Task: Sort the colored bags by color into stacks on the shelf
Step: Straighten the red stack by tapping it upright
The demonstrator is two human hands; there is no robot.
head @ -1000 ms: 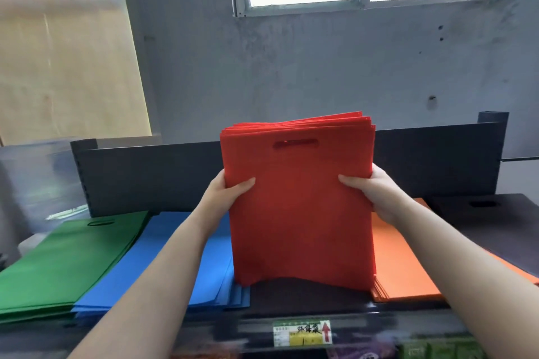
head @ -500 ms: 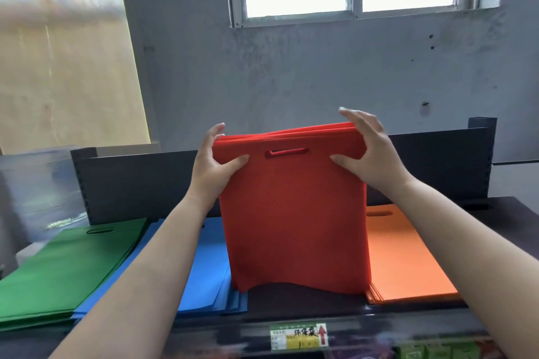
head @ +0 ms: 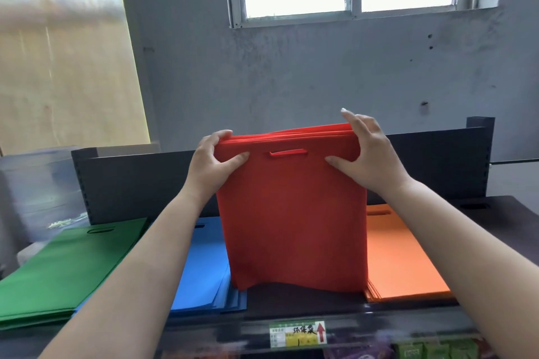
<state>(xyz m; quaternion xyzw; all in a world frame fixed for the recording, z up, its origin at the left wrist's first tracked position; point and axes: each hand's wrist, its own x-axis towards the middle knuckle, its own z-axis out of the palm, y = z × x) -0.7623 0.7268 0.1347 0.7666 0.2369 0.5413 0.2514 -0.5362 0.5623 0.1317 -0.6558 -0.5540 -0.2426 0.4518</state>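
Note:
A stack of red bags (head: 291,218) stands upright on its bottom edge on the dark shelf (head: 303,304), between the blue and orange stacks. My left hand (head: 211,162) grips its top left corner, thumb on the front, fingers over the top edge. At the top right corner, my right hand (head: 366,154) holds the stack with its thumb on the front and fingers behind. A green stack (head: 61,268) lies flat at the left, a blue stack (head: 204,274) beside it, and an orange stack (head: 402,259) to the right.
A dark back panel (head: 134,181) runs behind the shelf, with a post (head: 479,154) at its right end. A black bag (head: 510,218) lies at far right. A price label (head: 297,334) sits on the shelf's front edge; packaged goods show below.
Both hands slid from the sides of the red stack up to its top corners. The stack stayed upright on the shelf and its top edges look more even.

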